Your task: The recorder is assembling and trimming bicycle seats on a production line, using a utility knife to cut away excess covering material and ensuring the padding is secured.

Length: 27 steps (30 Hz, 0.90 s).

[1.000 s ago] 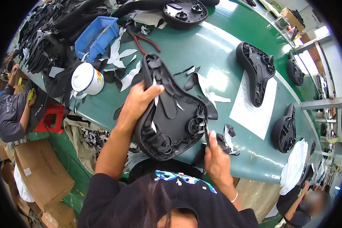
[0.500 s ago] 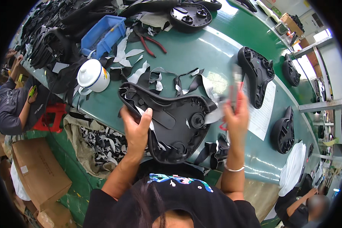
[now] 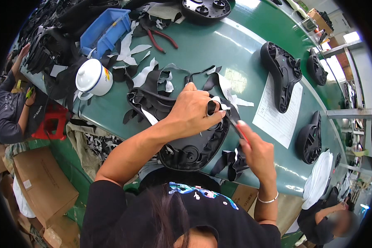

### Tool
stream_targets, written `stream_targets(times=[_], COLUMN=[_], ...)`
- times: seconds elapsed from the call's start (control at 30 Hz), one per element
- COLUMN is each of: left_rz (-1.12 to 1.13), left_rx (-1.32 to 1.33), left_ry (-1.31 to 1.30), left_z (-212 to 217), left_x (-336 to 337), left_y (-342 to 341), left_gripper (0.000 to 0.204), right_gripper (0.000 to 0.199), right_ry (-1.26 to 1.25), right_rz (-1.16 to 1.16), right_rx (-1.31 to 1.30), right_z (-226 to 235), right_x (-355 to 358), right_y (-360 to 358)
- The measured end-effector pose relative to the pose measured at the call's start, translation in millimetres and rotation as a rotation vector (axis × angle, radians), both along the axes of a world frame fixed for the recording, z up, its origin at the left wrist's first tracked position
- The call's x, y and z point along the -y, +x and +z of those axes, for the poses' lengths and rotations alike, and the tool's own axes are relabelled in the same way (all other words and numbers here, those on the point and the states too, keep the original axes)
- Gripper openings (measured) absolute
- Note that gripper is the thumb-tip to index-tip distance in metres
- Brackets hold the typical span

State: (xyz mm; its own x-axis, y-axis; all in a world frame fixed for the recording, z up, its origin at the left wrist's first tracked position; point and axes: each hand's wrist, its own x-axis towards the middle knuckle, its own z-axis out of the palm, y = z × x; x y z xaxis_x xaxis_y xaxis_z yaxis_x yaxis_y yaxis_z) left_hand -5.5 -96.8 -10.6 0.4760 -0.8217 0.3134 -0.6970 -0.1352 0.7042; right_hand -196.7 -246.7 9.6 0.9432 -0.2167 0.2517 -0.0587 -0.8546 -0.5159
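An upturned black bike saddle (image 3: 182, 151) lies at the table's near edge, its ribbed underside facing up and loose cover trim along its rim. Across it reaches my left hand (image 3: 194, 110), fingers closed on a strip of black and white cover material (image 3: 216, 103) at the saddle's right rim. My right hand (image 3: 258, 157) is wrapped round a red-handled cutting tool (image 3: 244, 134), whose narrow metal end points up-left to that strip. The exact kind of tool is partly hidden by my fingers. Trimmed scraps (image 3: 225, 89) lie just beyond the saddle.
On the left stand a lidded white mug (image 3: 94, 77) and a blue bin (image 3: 106, 33), with red-handled pliers (image 3: 161, 40) nearby. More saddles (image 3: 282, 76) sit at right, one on a printed sheet (image 3: 288, 123). A cardboard box (image 3: 45, 188) stands on the floor; co-workers sit either side.
My left hand has moved from the saddle's left rim to its right rim and gripped the strip there. My right hand has lowered the tool from upright toward that strip.
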Motion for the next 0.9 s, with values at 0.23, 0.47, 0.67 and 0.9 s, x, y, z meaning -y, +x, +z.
stream_targets(times=[0.23,0.47,0.67,0.9], left_rz=[0.075,-0.134,0.468,0.337], left_rx=[-1.205,-0.521,0.208,-1.219], left_ry=[-0.675,-0.388,-0.227,-0.51], left_z=[9,29,-2,7], left_x=[-4,-7,7,-24], left_y=[14,22,53,34], left_gripper=[0.016,0.012,0.02,0.049], right_gripper=[0.064,0.053,0.05,0.048], right_ry=[-0.145,-0.194,-0.376,-0.422], right_rz=[-0.163,-0.214,-0.184,-0.008], right_rx=[-0.329,-0.275,-0.348,-0.415], right_z=[-5,6,14,39], right_x=[-60,-34,-41,15], right_y=[-34,17,19,46])
